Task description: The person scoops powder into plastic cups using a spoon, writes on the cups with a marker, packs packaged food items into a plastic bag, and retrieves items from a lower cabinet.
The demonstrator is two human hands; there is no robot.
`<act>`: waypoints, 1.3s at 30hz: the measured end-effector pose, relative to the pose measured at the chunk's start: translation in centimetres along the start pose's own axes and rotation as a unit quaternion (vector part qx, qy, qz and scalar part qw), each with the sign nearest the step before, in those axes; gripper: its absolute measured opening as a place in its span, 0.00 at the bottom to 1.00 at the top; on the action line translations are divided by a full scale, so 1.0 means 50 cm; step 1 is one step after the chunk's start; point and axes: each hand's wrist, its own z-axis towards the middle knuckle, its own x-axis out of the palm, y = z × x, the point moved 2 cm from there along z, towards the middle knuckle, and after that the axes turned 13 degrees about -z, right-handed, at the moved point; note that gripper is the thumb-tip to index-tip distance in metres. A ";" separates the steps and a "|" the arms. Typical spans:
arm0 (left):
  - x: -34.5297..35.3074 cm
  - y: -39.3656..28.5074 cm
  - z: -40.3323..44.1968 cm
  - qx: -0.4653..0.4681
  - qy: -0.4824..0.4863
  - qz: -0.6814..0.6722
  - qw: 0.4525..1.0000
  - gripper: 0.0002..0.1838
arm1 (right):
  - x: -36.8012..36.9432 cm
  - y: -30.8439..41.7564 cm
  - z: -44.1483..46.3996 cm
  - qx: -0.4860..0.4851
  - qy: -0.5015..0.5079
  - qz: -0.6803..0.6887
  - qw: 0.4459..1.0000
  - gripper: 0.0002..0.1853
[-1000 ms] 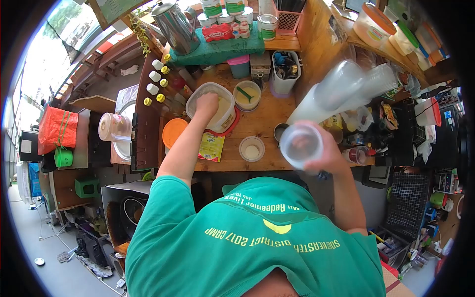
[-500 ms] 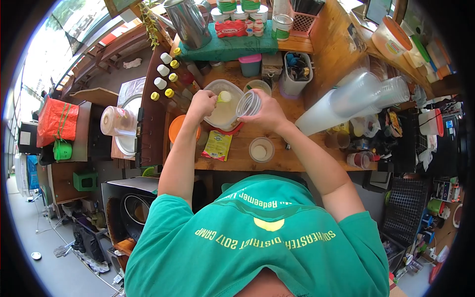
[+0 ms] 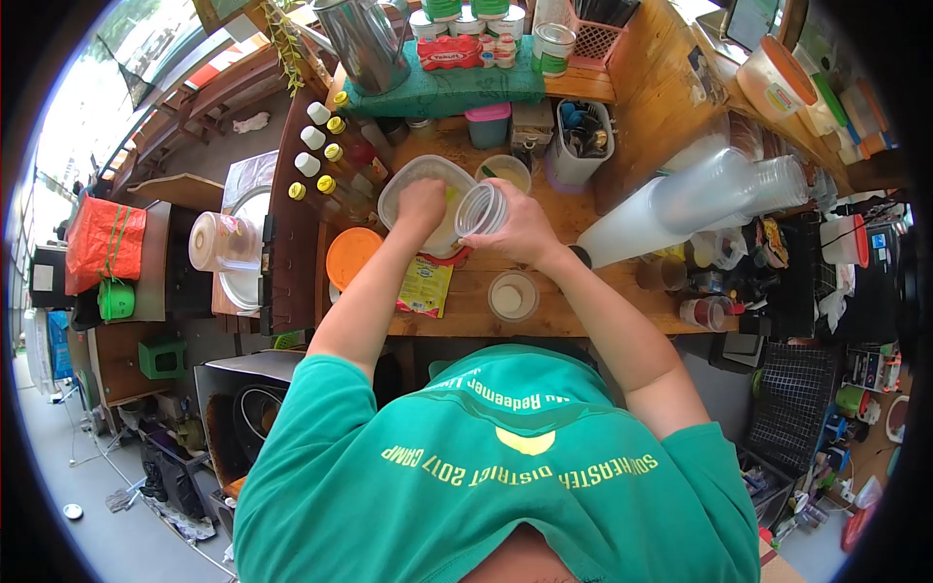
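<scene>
In the head view, the left hand is curled inside a translucent plastic tub; its fingertips are hidden, so I cannot tell what it grips. The right hand clasps a tilted clear plastic cup at the tub's right. Nearer the body than the left hand lies a yellow sachet.

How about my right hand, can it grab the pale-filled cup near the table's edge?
Probably not: the right hand holds a clear plastic cup, though the pale-filled cup looks unobstructed.
</scene>
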 end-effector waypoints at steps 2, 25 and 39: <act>0.039 0.005 0.023 -0.012 0.058 -0.020 0.998 0.08 | -0.004 -0.001 -0.010 0.006 0.002 0.003 1.000 0.50; -0.141 -0.057 -0.114 0.168 -0.140 -0.106 0.970 0.07 | 0.007 0.028 0.011 0.021 0.014 -0.028 0.999 0.52; 0.019 0.047 -0.001 -0.234 0.124 -0.238 0.934 0.12 | -0.009 0.003 -0.026 0.043 -0.006 -0.059 0.997 0.50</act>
